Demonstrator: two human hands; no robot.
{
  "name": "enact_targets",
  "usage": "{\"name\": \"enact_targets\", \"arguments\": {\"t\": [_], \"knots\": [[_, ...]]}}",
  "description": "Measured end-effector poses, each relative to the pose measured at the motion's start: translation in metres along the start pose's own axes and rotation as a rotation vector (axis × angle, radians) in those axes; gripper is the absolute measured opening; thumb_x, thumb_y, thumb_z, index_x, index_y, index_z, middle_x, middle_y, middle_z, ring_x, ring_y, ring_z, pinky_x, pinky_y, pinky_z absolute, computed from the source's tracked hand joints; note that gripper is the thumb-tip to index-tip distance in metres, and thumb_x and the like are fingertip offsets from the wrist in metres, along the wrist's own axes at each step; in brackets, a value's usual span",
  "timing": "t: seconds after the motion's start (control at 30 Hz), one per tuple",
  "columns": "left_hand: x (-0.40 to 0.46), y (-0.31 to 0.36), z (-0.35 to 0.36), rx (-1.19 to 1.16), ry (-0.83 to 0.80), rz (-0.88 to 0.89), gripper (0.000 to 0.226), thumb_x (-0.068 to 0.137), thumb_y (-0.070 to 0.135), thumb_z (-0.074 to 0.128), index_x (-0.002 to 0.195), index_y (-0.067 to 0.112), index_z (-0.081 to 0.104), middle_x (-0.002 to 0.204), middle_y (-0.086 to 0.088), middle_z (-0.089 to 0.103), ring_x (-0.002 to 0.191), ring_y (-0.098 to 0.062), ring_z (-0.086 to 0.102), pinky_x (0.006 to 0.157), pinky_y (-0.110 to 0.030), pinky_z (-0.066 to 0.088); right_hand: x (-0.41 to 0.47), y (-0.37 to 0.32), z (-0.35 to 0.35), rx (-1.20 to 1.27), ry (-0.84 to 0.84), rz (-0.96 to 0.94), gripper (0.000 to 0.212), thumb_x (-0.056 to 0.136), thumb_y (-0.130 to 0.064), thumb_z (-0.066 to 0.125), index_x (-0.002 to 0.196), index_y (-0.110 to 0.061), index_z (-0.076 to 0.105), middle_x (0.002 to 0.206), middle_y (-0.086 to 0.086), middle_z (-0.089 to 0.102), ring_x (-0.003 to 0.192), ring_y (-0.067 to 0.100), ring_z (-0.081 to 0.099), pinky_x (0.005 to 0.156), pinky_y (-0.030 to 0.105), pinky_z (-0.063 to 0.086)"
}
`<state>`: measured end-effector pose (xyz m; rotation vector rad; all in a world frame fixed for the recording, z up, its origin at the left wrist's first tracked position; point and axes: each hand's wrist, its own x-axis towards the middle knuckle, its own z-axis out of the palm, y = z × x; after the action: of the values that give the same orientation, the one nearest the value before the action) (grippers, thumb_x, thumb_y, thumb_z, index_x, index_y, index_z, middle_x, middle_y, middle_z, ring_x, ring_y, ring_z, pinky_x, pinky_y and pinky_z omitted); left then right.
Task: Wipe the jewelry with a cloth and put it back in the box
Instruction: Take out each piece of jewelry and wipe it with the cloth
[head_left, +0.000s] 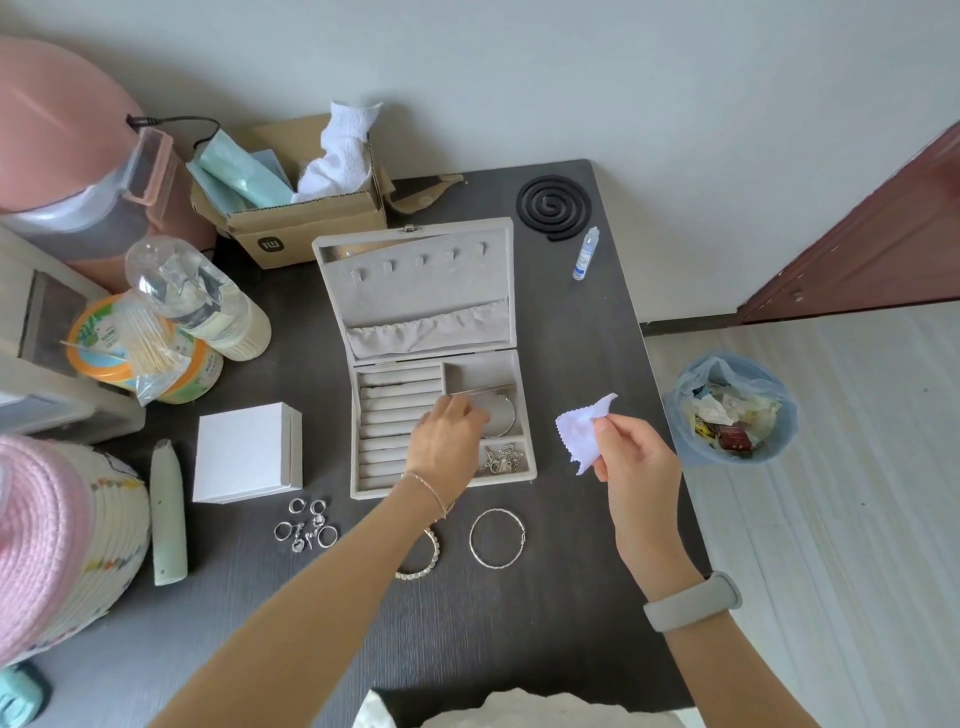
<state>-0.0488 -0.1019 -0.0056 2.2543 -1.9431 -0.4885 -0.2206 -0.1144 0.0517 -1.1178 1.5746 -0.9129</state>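
L hand (449, 434) reaches into the open jewelry box (441, 415), fingertips pinched on a thin silver bangle (501, 415) in the mid-right compartment; the hand hides part of the bangle and ring rolls. R hand (636, 449), just right of the box, pinches a white cloth (582, 428). Near L wrist on the worktop (571, 597): two bangles (496, 538), small rings (306, 527).

Under my left hand (451, 428) the jewelry box (415, 291) is pale grey all through, lined in the same soft grey. The cloth (584, 428) pinched in my right hand (631, 452) is white with a zigzag edge. Below my left wrist the bangle (497, 538) and rings (306, 525) shine silver on the dark, near-black table (582, 597). My right wrist's band (693, 600) is grey.
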Motion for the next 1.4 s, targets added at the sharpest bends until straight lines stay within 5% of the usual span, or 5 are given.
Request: {"name": "enact_targets", "arguments": {"t": [0.17, 0.3, 0.93, 1.27, 1.4], "knots": [[0.030, -0.011, -0.009, 0.243, -0.174, 0.195, 0.020, 0.086, 0.006, 0.049, 0.101, 0.013, 0.061, 0.112, -0.008, 0.053, 0.109, -0.027, 0.046, 0.085, -0.034, 0.039, 0.004, -0.001, -0.007, 0.011, 0.019, 0.017, 0.012, 0.089, -0.017, 0.054, 0.081, -0.016, 0.064, 0.063, -0.005, 0.058, 0.060, 0.009, 0.051, 0.059, 0.019, 0.039], [0.036, -0.017, -0.013, 0.352, -0.153, 0.372, 0.030, 0.042, 0.013, 0.087, 0.058, 0.022, 0.063, 0.069, 0.000, 0.058, 0.063, -0.018, 0.059, 0.049, -0.022, 0.043, 0.007, 0.001, -0.009, -0.003, 0.027, 0.030, 0.011, 0.089, -0.017, 0.054, 0.083, -0.016, 0.063, 0.064, -0.007, 0.059, 0.054, -0.001, 0.054, 0.052, 0.008, 0.039], [-0.041, 0.027, -0.084, -0.577, 0.132, 0.128, 0.012, 0.085, 0.007, 0.047, 0.086, 0.005, 0.059, 0.067, 0.015, 0.048, 0.064, 0.007, 0.046, 0.060, -0.006, 0.034, -0.001, -0.021, 0.019, -0.466, -0.390, -0.785, 0.025, 0.084, -0.020, 0.043, 0.080, -0.011, 0.066, 0.075, -0.002, 0.068, 0.072, 0.016, 0.047, 0.062, 0.032, 0.041], [-0.045, 0.035, -0.086, -1.011, 0.355, -0.261, 0.025, 0.090, 0.002, 0.049, 0.075, 0.021, 0.057, 0.065, 0.008, 0.057, 0.050, -0.004, 0.049, 0.054, -0.017, 0.043, -0.017, -0.050, 0.015, 0.139, -0.491, -0.151, 0.041, 0.088, -0.018, 0.054, 0.048, -0.015, 0.047, 0.049, -0.009, 0.039, 0.053, 0.005, 0.034, 0.053, 0.011, 0.030], [-0.047, 0.033, -0.088, -0.597, 0.463, 0.019, 0.007, 0.083, 0.015, 0.059, 0.085, 0.014, 0.066, 0.070, 0.003, 0.062, 0.060, -0.009, 0.049, 0.056, -0.011, 0.039, -0.015, -0.051, 0.014, 0.071, -0.520, -0.152, 0.055, 0.089, -0.003, 0.050, 0.040, -0.028, 0.054, 0.044, -0.012, 0.043, 0.049, 0.004, 0.035, 0.052, 0.011, 0.029]]}}
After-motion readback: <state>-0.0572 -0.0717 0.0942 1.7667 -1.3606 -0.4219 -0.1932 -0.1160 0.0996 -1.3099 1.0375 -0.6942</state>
